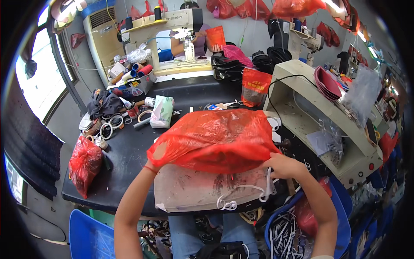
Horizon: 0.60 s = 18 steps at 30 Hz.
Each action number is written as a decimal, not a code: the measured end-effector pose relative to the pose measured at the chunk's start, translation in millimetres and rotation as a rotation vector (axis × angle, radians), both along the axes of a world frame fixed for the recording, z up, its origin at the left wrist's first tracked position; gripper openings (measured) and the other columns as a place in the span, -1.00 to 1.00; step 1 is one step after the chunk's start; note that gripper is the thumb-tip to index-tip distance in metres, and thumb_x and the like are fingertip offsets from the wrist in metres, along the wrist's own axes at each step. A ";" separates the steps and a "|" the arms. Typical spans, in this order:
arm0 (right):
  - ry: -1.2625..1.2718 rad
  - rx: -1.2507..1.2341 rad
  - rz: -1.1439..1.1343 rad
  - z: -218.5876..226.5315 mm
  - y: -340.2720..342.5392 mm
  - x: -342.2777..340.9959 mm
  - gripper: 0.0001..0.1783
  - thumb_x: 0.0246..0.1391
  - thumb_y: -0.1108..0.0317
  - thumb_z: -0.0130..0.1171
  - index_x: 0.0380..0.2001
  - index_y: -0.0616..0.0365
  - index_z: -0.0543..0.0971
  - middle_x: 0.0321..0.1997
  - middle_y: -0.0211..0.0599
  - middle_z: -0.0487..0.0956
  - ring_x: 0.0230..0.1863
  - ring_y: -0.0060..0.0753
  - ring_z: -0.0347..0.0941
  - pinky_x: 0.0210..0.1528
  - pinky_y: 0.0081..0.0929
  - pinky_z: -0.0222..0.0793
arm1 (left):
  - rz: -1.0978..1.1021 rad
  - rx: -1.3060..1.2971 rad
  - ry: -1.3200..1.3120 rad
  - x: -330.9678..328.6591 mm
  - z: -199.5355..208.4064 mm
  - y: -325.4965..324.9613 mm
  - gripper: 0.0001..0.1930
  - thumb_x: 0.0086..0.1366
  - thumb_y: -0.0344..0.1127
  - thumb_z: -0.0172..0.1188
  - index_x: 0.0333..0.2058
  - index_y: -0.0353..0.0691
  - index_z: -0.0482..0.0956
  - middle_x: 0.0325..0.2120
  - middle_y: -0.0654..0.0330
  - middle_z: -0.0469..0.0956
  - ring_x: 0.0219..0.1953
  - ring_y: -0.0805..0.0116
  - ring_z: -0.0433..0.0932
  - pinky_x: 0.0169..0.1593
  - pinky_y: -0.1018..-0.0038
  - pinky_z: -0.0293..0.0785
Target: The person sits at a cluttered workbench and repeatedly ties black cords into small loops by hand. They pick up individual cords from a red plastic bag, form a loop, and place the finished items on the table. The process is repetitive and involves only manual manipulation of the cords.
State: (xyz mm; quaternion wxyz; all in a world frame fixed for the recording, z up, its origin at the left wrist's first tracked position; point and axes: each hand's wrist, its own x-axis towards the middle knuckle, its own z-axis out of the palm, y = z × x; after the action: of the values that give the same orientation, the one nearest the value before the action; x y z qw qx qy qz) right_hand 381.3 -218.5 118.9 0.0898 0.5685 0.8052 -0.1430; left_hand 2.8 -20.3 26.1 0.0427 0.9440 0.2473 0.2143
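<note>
Red bag mostly hides left grip; lower edge crops 2 arms.

- We're riding on the wearer's head here, on the left one of two side-by-side fisheyes, looking down and forward across the black worktable.
- Upright picture, nothing mirrored: jeans and forearms push in from the lower edge, straight from the wearer's own side!
- Right in the middle, and near, the red plastic bag, caught from above.
- Look up the frame and it's deeper: the sewing machine stands well beyond, at the table's far side.
- And what a sweep! Bright window out left, beige casing on the right, lines bending outward, black rim curving round the corners.
</note>
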 end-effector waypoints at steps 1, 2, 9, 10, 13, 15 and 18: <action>0.129 0.081 0.018 29.1 -10.6 -27.4 -0.59 -0.22 0.38 0.16 -0.17 0.09 0.50 -0.15 -0.05 0.46 -0.11 -0.17 0.37 -0.12 -0.19 0.29 | 0.021 0.109 -0.024 0.1 16.4 -14.4 -0.51 0.10 -0.31 0.11 0.06 -0.11 0.30 0.05 0.10 0.30 0.08 0.22 0.28 0.18 0.33 0.12; 0.150 0.188 -0.033 47.9 -25.6 -42.3 -0.58 -0.22 0.38 0.16 -0.16 0.09 0.49 -0.10 -0.04 0.42 -0.08 -0.15 0.35 -0.08 -0.21 0.27 | -0.005 0.188 -0.106 22.1 3.1 -16.9 -0.56 0.10 -0.34 0.10 0.01 -0.16 0.36 0.01 0.08 0.36 0.03 0.19 0.36 0.14 0.33 0.19; 0.123 0.952 0.202 28.9 7.9 -137.0 -0.41 -0.18 0.23 0.17 0.00 0.14 0.34 -0.01 -0.03 0.34 0.08 -0.17 0.23 0.20 -0.06 -0.09 | -0.275 -0.283 -0.351 72.7 35.6 4.1 -0.69 0.10 -0.33 0.09 -0.13 -0.20 0.46 -0.18 0.07 0.48 -0.09 0.15 0.42 0.01 0.34 0.30; 0.114 0.895 0.170 1.8 26.3 -133.8 -0.39 -0.17 0.21 0.18 0.01 0.14 0.33 -0.05 -0.05 0.37 0.06 -0.19 0.25 0.21 -0.03 -0.14 | -0.300 -0.244 -0.371 66.5 36.1 12.1 -0.70 0.10 -0.33 0.10 -0.15 -0.20 0.47 -0.19 0.07 0.49 -0.10 0.16 0.43 0.00 0.35 0.31; -0.155 0.761 0.067 -42.7 42.4 -109.4 -0.48 -0.13 0.22 0.12 -0.06 0.22 0.36 -0.47 -0.32 0.45 -0.32 -0.32 0.36 0.16 0.00 -0.12 | -0.295 -0.086 -0.452 32.1 65.8 33.8 -0.73 0.10 -0.32 0.10 -0.18 -0.21 0.48 -0.23 0.09 0.50 -0.14 0.17 0.45 -0.04 0.36 0.34; -0.189 0.679 0.142 -64.6 26.3 -80.2 -0.86 -0.16 0.33 0.02 -0.48 0.12 0.48 -0.57 -0.27 0.50 -0.42 -0.35 0.42 0.06 -0.08 -0.02 | -0.004 -0.245 -0.397 31.9 105.6 28.0 -0.75 0.16 -0.26 0.06 -0.21 -0.23 0.49 -0.28 0.13 0.52 -0.22 0.26 0.48 -0.15 0.40 0.38; -0.156 0.129 0.040 -66.4 -9.6 -62.5 -0.80 -0.13 0.26 0.05 -0.45 0.15 0.48 -0.47 -0.17 0.53 -0.38 -0.22 0.44 -0.06 -0.13 0.16 | 0.258 -0.919 -0.755 53.8 146.7 -14.4 -0.77 0.26 -0.22 -0.05 -0.32 -0.25 0.48 -0.44 0.26 0.53 -0.45 0.47 0.50 -0.42 0.55 0.42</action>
State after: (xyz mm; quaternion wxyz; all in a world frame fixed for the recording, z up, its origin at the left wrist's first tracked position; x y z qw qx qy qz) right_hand 318.8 -228.1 52.5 0.1183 0.5662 0.8145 -0.0444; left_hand 56.7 -34.7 172.8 0.5040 0.6503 0.3948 0.4089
